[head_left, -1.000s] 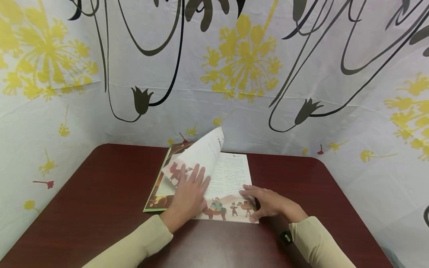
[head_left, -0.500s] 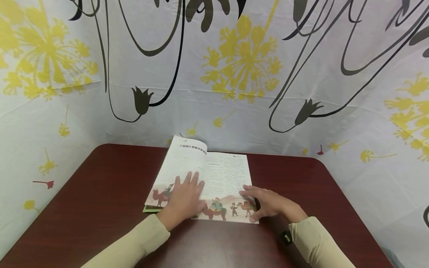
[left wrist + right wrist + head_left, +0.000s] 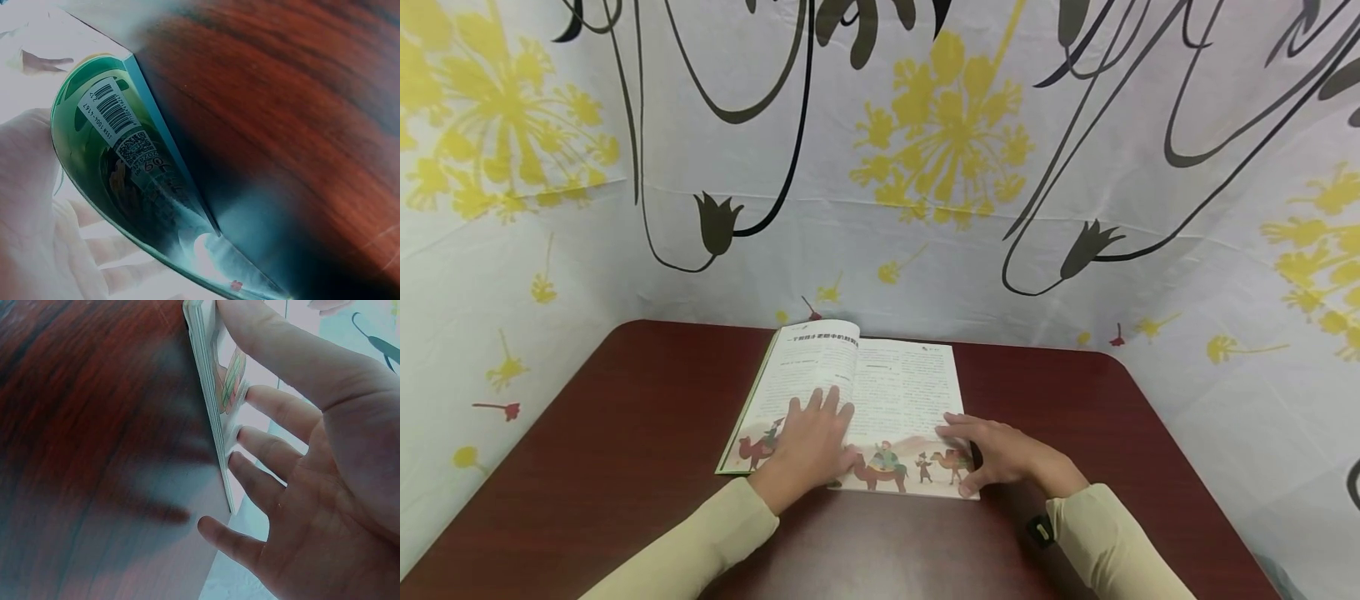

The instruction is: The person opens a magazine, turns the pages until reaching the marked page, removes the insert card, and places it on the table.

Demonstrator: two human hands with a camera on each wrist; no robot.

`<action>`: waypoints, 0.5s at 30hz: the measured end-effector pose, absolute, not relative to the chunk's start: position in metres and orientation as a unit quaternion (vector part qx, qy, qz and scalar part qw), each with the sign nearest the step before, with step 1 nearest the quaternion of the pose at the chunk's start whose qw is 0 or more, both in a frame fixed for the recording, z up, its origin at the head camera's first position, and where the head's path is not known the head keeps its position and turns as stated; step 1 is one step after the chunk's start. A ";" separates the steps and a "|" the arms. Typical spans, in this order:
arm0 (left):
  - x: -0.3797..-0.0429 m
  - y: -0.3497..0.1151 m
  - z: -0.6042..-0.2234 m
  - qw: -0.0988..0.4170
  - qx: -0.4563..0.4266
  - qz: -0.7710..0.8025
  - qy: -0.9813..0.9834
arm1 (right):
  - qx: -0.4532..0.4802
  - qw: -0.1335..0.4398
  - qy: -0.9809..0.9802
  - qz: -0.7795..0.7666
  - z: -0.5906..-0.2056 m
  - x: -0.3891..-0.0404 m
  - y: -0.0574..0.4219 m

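Observation:
An open illustrated magazine point(image 3: 910, 383) lies on the table, with text above and camel drawings along the bottom of both pages. My left hand point(image 3: 808, 442) rests on the left page beside the fold, fingers spread and pointing away from me. At the right page's outer edge, my right hand point(image 3: 1011, 454) touches the paper with thumb and fingertips. In the right wrist view, its straight fingers point(image 3: 269, 450) meet the page while the little finger hangs past the edge. The left wrist view shows the green back cover point(image 3: 81, 150) bowed up off the table, with a printed barcode point(image 3: 109, 109).
The dark red wooden table point(image 3: 625, 417) has rounded far corners. Behind and at both sides hangs a white cloth point(image 3: 760, 283) printed with yellow flowers and dark stems. A black band point(image 3: 1041, 531) shows at the right sleeve's cuff.
The lifted leaf has turned over to the left and now lies flat, covering the picture page. My left hand has shifted slightly left and nearer to me. The right hand stays in place.

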State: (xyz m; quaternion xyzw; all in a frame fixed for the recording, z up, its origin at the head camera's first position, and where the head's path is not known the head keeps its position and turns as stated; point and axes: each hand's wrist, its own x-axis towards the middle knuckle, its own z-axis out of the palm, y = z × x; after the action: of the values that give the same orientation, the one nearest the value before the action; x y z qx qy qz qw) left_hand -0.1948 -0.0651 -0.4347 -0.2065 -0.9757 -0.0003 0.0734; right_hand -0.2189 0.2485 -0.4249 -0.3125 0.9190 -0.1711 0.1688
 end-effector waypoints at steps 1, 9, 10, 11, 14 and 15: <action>-0.195 -0.065 -0.435 0.074 -0.207 -0.002 -0.976 | -0.312 0.169 0.919 -0.171 -0.425 -0.219 0.248; -0.196 -0.066 -0.434 0.083 -0.210 0.006 -0.974 | -0.313 0.168 0.919 -0.171 -0.424 -0.219 0.247; -0.196 -0.065 -0.434 0.083 -0.211 0.008 -0.974 | -0.314 0.168 0.919 -0.171 -0.424 -0.219 0.247; -0.197 -0.065 -0.433 0.084 -0.211 0.008 -0.974 | -0.314 0.168 0.919 -0.171 -0.424 -0.219 0.247; -0.198 -0.064 -0.433 0.085 -0.214 0.009 -0.973 | -0.314 0.168 0.919 -0.170 -0.423 -0.219 0.247; -0.198 -0.063 -0.433 0.086 -0.215 0.009 -0.973 | -0.314 0.168 0.919 -0.169 -0.424 -0.219 0.247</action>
State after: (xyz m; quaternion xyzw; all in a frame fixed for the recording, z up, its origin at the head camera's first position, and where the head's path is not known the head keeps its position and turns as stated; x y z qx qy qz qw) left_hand -0.1981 -0.0631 -0.4329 -0.2148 -0.9728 0.0086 0.0860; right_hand -0.2190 0.2474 -0.4236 -0.3143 0.9188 -0.1694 0.1684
